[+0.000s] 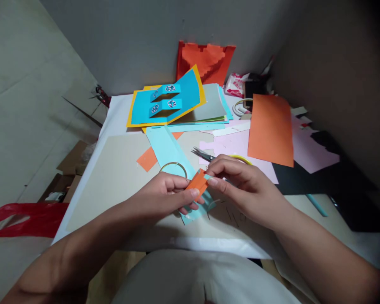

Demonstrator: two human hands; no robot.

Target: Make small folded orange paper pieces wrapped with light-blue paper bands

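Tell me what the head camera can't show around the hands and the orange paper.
Head view:
- Scissors: handles mostly hidden by the right hand.
- Orange paper strip: underside and gripped edges hidden by the fingers of the left hand.
- Tape ring: lower part hidden by the left hand.
- Dark marks on the grey board: too faint to read.
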